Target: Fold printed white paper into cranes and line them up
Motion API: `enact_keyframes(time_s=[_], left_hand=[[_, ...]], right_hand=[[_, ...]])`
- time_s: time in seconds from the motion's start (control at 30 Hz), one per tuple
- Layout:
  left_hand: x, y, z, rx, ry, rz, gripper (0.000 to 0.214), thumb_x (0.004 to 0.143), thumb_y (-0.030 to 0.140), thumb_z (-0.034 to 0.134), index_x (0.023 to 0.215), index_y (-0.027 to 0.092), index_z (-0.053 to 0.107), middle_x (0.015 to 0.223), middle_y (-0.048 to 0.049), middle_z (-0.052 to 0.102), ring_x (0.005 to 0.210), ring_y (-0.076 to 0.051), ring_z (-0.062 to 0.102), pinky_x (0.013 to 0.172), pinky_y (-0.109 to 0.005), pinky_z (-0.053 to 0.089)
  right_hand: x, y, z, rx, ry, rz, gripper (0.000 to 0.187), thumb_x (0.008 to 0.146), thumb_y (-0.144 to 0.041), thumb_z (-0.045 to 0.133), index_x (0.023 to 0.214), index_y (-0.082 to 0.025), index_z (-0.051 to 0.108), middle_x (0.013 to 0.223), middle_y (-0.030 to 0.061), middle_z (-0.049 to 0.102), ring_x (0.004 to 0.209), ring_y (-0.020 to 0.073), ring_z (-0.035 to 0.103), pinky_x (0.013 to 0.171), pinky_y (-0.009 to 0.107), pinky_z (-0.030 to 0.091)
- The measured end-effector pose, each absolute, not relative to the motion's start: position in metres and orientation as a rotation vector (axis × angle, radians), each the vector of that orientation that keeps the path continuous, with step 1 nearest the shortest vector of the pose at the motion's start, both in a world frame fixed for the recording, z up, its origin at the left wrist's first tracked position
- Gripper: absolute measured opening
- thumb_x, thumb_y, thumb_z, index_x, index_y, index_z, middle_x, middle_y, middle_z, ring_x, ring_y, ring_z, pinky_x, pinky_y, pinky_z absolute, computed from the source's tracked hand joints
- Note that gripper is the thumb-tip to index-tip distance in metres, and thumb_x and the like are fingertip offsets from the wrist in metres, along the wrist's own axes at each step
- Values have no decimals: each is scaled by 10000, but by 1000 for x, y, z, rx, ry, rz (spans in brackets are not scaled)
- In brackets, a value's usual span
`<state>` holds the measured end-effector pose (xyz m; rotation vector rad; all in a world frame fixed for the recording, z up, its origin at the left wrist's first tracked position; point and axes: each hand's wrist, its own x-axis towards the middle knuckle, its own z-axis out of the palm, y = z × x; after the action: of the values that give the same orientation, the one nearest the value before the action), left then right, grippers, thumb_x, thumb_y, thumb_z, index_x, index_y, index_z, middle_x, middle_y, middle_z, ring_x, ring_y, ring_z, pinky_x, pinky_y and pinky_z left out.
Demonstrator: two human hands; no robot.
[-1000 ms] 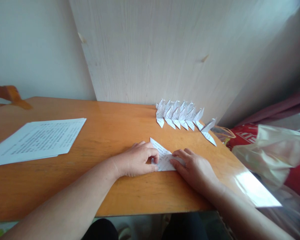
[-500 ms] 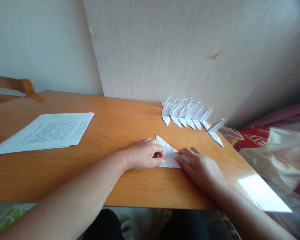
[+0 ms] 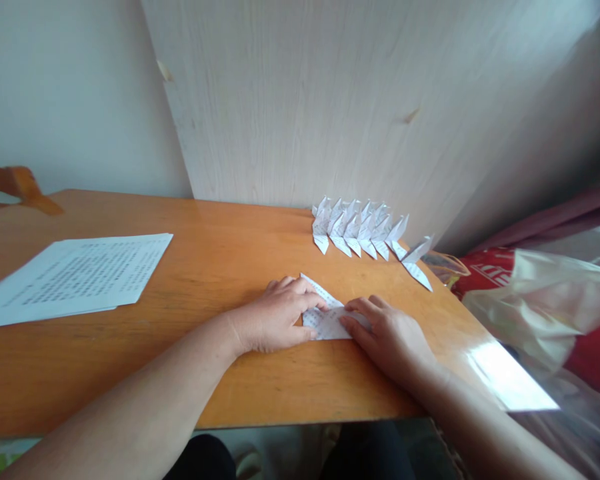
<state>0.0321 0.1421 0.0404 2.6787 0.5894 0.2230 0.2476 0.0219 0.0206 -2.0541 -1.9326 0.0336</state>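
A folded sheet of printed paper (image 3: pixel 329 325) lies on the table near its front edge, between my two hands. My left hand (image 3: pixel 283 313) rests on its left part, thumb at the lower edge and fingers on the upper side. Pressing down on the right part is my right hand (image 3: pixel 387 333), with thumb and fingertips close together on the paper; the paper under the palm is hidden. Farther back stand several folded paper pieces (image 3: pixel 353 227) with pointed tips, in a close group. One more folded piece (image 3: pixel 417 265) sits apart to their right.
A stack of printed sheets (image 3: pixel 90 270) lies at the left of the wooden table (image 3: pixel 220 247). A chair back (image 3: pixel 23 187) shows beyond the left end. Plastic bags (image 3: pixel 545 293), white and red, crowd the right edge. A pale board (image 3: pixel 290 100) stands behind the table.
My left fingers have opened out from a curled pinch and now lie along the paper. The right hand keeps its hold. The whole view has shifted slightly.
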Motion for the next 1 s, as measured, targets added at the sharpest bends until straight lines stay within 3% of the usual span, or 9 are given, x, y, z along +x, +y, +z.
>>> enact_keyframes(time_s=[0.13, 0.33, 0.77, 1.0], left_hand=[[36, 144, 45, 2675, 596, 78, 569, 866, 372, 623, 1416, 446, 494, 1603, 11, 315, 1483, -314, 215, 1185, -495, 210], [39, 146, 51, 2655, 574, -166, 558, 929, 376, 507, 1455, 529, 402, 1672, 85, 119, 1534, -347, -26, 1184, -619, 43], [39, 148, 50, 2678, 579, -176, 528, 935, 449, 507, 1458, 476, 439, 1656, 24, 212, 1530, -369, 10, 1177, -630, 50], [39, 149, 50, 2671, 578, -187, 527, 917, 459, 527, 1441, 468, 468, 1659, 26, 201, 1530, -372, 16, 1178, -630, 34]], right_hand=[[248, 21, 20, -2031, -1952, 28, 235, 997, -398, 486, 1079, -265, 662, 935, 34, 650, 847, 195, 658, 709, 289, 424], [248, 22, 21, -2036, -1945, 18, 242, 996, -411, 491, 1061, -263, 670, 913, 30, 644, 836, 188, 652, 709, 281, 417], [248, 18, 24, -2019, -1927, -11, 262, 994, -419, 494, 1060, -279, 705, 899, 32, 646, 824, 190, 649, 703, 286, 443], [252, 4, 35, -1931, -1841, -197, 370, 1014, -409, 456, 1232, -200, 670, 1211, 112, 691, 1127, 269, 628, 956, 422, 476]])
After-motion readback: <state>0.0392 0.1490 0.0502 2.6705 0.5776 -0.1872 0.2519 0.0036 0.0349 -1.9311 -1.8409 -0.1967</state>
